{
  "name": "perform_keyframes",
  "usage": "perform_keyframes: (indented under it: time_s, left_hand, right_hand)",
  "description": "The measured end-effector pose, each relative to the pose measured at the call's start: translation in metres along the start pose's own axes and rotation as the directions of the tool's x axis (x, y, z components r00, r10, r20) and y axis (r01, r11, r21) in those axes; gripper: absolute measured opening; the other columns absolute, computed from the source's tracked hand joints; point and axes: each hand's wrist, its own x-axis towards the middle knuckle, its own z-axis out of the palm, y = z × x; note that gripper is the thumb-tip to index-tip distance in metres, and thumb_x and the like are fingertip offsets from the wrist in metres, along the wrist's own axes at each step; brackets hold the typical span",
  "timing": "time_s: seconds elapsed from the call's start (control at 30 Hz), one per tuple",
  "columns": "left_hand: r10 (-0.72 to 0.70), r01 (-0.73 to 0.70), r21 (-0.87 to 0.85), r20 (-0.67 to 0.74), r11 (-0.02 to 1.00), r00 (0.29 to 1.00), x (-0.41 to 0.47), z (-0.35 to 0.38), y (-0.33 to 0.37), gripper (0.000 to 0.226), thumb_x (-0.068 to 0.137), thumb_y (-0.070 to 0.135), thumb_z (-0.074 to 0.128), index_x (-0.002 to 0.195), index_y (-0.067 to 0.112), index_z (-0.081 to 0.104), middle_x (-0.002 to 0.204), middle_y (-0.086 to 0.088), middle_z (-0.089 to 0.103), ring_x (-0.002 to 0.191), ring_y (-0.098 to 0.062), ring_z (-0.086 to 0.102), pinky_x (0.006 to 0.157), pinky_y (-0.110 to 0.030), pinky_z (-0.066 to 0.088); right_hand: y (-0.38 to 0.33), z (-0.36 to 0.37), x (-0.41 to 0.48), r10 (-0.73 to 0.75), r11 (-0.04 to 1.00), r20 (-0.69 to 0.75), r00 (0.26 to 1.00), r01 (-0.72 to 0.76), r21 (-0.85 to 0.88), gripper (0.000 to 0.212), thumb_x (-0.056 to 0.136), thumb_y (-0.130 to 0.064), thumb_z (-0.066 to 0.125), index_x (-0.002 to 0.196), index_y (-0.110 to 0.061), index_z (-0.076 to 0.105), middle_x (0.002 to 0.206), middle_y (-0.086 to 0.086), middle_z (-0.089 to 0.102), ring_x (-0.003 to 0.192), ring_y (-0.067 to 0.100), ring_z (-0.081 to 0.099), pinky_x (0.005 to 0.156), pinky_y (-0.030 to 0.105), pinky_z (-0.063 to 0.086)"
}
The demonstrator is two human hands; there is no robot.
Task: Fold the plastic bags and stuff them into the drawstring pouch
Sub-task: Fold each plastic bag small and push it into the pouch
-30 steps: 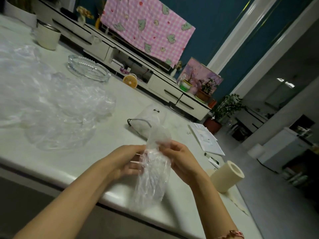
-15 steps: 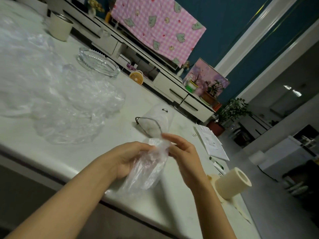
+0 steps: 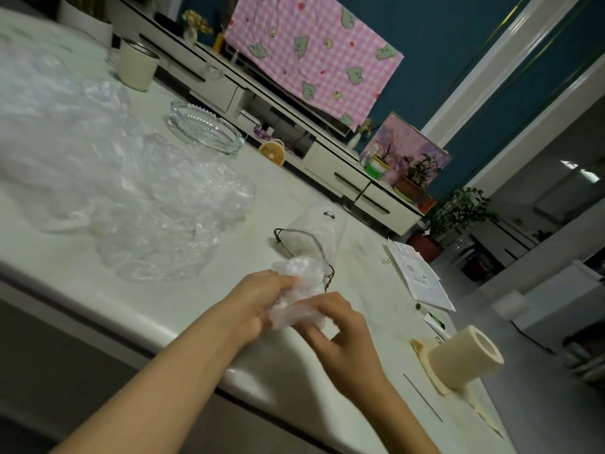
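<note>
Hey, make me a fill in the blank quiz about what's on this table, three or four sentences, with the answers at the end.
1. The left hand and the right hand both grip one crumpled bag of clear ___.
2. The heap of loose bags lies to the ___ of the drawstring pouch.
3. The ribbed ashtray is made of ___.
4. The checked cloth is white and ___.

Missing words: plastic; left; glass; pink.

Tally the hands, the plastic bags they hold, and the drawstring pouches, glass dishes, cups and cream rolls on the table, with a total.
Left hand, right hand: 2
Plastic bag: 1
Drawstring pouch: 1
Glass dish: 1
Cup: 1
Cream roll: 1
Total: 7
</note>
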Motion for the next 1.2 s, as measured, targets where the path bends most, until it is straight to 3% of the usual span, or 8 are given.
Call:
perform_keyframes:
  time_s: [0.1, 0.27, 0.47, 0.6, 0.7, 0.87, 1.07, 1.2]
  left_hand:
    - [0.118, -0.117, 0.128, 0.001, 0.985, 0.993, 0.002, -0.002, -0.001, 0.026, 0.086, 0.007, 0.062, 0.112, 0.000, 0.061, 0.100, -0.017, 0.066, 0.083, -0.025, 0.059, 0.053, -0.024, 0.053]
    - [0.088, -0.123, 0.228, 0.158, 0.966, 0.984, -0.007, 0.004, 0.003, 0.022, 0.086, 0.027, 0.061, 0.102, 0.012, 0.067, 0.095, -0.011, 0.070, 0.082, -0.020, 0.064, 0.072, -0.032, 0.052]
    - [0.151, -0.207, 0.378, 0.172, 0.902, 0.973, -0.010, 0.007, -0.002, 0.062, 0.056, 0.032, 0.078, 0.112, 0.014, 0.061, 0.104, -0.007, 0.069, 0.087, -0.018, 0.068, 0.073, -0.034, 0.056]
    - [0.258, -0.259, 0.383, 0.057, 0.887, 0.965, -0.006, 0.009, 0.000, 0.020, 0.088, -0.001, 0.056, 0.107, 0.002, 0.061, 0.098, -0.015, 0.062, 0.073, -0.018, 0.062, 0.057, -0.029, 0.058]
    - [0.256, -0.266, 0.379, 0.078, 0.886, 0.963, -0.005, 0.008, 0.001, 0.012, 0.090, -0.001, 0.055, 0.096, 0.005, 0.063, 0.089, -0.013, 0.062, 0.066, -0.017, 0.061, 0.049, -0.026, 0.055]
    - [0.321, -0.314, 0.349, 0.040, 0.883, 0.946, 0.001, 0.005, 0.001, 0.021, 0.084, -0.011, 0.052, 0.088, 0.006, 0.063, 0.071, -0.009, 0.064, 0.048, -0.016, 0.061, 0.047, -0.025, 0.055]
    - [0.367, -0.346, 0.359, 0.012, 0.867, 0.930, 0.007, 0.005, 0.003, 0.035, 0.080, -0.020, 0.042, 0.068, 0.005, 0.063, 0.074, -0.012, 0.063, 0.046, -0.012, 0.060, 0.045, -0.020, 0.053]
    - [0.437, -0.415, 0.461, 0.064, 0.785, 0.897, 0.011, 0.007, 0.005, 0.050, 0.081, -0.021, 0.041, 0.046, 0.011, 0.058, 0.087, -0.007, 0.062, 0.058, -0.016, 0.058, 0.044, -0.019, 0.050]
  right_hand:
    - [-0.006, -0.014, 0.013, 0.317, 0.886, 0.174, 0.932, -0.357, 0.297, 0.019, 0.087, -0.028, 0.062, 0.083, -0.014, 0.073, 0.084, 0.000, 0.072, 0.079, 0.005, 0.062, 0.076, 0.018, 0.046]
    - [0.003, -0.022, 0.025, 0.503, 0.796, 0.297, 0.811, -0.569, 0.207, 0.026, 0.091, -0.023, 0.061, 0.080, -0.002, 0.070, 0.073, 0.002, 0.062, 0.068, 0.008, 0.053, 0.067, 0.017, 0.039]
    - [0.010, -0.018, 0.027, 0.567, 0.760, 0.162, 0.808, -0.589, 0.275, 0.019, 0.087, -0.014, 0.065, 0.084, 0.005, 0.065, 0.075, 0.008, 0.061, 0.067, 0.011, 0.053, 0.061, 0.019, 0.040]
    - [0.022, -0.019, 0.024, 0.673, 0.690, -0.007, 0.739, -0.625, 0.365, 0.043, 0.071, -0.009, 0.080, 0.109, -0.013, 0.058, 0.104, 0.000, 0.064, 0.090, 0.013, 0.061, 0.073, 0.019, 0.050]
    - [0.030, -0.015, 0.028, 0.663, 0.424, 0.254, 0.704, -0.633, 0.647, 0.058, 0.071, -0.007, 0.077, 0.124, -0.008, 0.052, 0.115, 0.015, 0.066, 0.099, 0.026, 0.066, 0.085, 0.035, 0.055]
    - [0.036, -0.005, 0.034, 0.624, 0.260, 0.311, 0.717, -0.566, 0.783, 0.028, 0.083, 0.013, 0.047, 0.104, 0.001, 0.060, 0.103, 0.020, 0.065, 0.084, 0.026, 0.064, 0.070, 0.029, 0.053]
    - [0.036, -0.006, 0.035, 0.578, 0.267, 0.335, 0.744, -0.560, 0.784, 0.020, 0.068, -0.001, 0.051, 0.057, -0.011, 0.066, 0.081, 0.012, 0.067, 0.065, 0.017, 0.061, 0.057, 0.023, 0.046]
    - [0.048, -0.010, 0.040, 0.560, 0.266, 0.420, 0.714, -0.636, 0.725, 0.019, 0.075, -0.022, 0.053, 0.072, -0.008, 0.064, 0.099, 0.016, 0.065, 0.083, 0.030, 0.061, 0.065, 0.033, 0.042]
